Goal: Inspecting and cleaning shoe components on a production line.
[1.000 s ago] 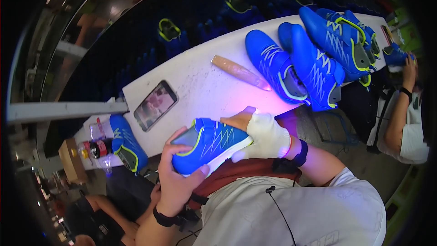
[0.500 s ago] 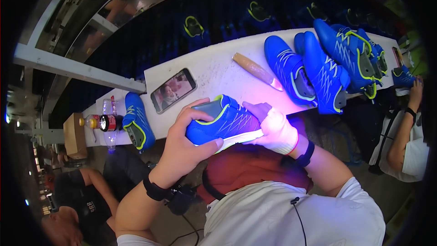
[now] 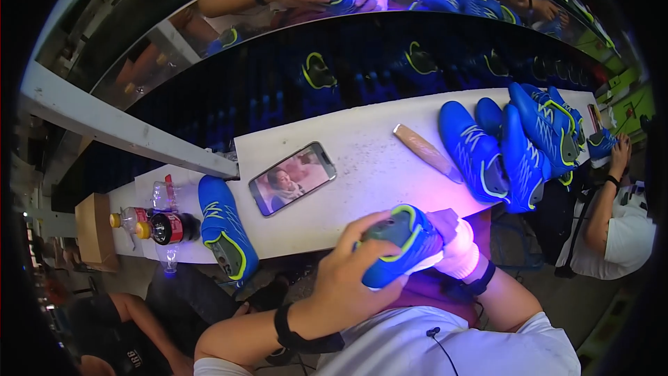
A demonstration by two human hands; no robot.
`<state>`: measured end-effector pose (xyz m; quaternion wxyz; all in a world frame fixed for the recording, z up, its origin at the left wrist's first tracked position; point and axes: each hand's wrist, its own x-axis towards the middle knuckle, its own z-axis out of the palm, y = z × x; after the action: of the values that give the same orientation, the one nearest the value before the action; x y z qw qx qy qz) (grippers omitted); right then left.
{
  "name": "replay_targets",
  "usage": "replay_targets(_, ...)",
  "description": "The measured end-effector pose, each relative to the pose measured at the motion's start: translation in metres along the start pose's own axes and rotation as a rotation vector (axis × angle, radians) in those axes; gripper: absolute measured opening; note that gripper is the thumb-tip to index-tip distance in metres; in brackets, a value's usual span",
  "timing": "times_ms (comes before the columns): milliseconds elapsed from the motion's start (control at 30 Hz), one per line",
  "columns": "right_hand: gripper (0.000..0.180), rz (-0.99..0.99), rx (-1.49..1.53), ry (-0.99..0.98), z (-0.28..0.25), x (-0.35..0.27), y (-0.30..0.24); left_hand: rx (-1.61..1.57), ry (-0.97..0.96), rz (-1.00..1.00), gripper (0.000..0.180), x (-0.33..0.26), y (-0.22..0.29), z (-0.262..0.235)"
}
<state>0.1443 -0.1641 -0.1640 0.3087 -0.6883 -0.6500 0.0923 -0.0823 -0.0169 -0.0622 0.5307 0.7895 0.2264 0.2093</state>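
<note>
The person holds a blue shoe (image 3: pixel 402 247) with yellow-green trim close to the body, just off the near edge of the white workbench (image 3: pixel 362 167). The left hand (image 3: pixel 348 275) clasps it around the heel end, and the gloved right hand (image 3: pixel 456 247) grips its far side under a violet glow. Beyond the right hand, a cluster of finished-looking blue shoes (image 3: pixel 515 150) leans together on the bench beside a wooden tool (image 3: pixel 426 152). Left of the left hand lies one single shoe (image 3: pixel 226 230), past a phone (image 3: pixel 292 177). Judging by these, several shoes appear handled already, while this one is in progress.
</note>
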Motion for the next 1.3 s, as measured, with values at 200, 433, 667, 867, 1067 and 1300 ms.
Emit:
replay_targets(200, 0.091, -0.151, -0.024, 0.063, 0.01, 0.008, 0.005, -0.101, -0.006, 0.006, 0.045, 0.005, -0.019, -0.015)
replay_targets(433, 0.061, -0.078, -0.033, 0.07, 0.003, 0.009, -0.004, -0.141, -0.012, -0.036, 0.045, -0.001, -0.031, -0.013)
replay_targets(667, 0.064, -0.349, 0.015, 0.242, -0.037, 0.02, -0.016, -0.125, 0.083, 0.261, 0.058, -0.002, -0.018, -0.011)
replay_targets(867, 0.048, -0.473, -0.098, 0.326, -0.256, 0.122, -0.081, -0.453, 0.343, 0.35, 0.067, -0.039, 0.004, -0.002)
replay_targets(1067, 0.054, -0.109, -0.966, 0.945, -0.41, 0.305, -0.127, -0.335, 0.37, 0.069, 0.06, -0.076, 0.004, -0.006)
replay_targets(1300, 0.035, -0.259, -0.687, 0.589, -0.364, 0.378, -0.077, -0.239, 0.465, 0.012, 0.054, -0.054, -0.024, -0.037)
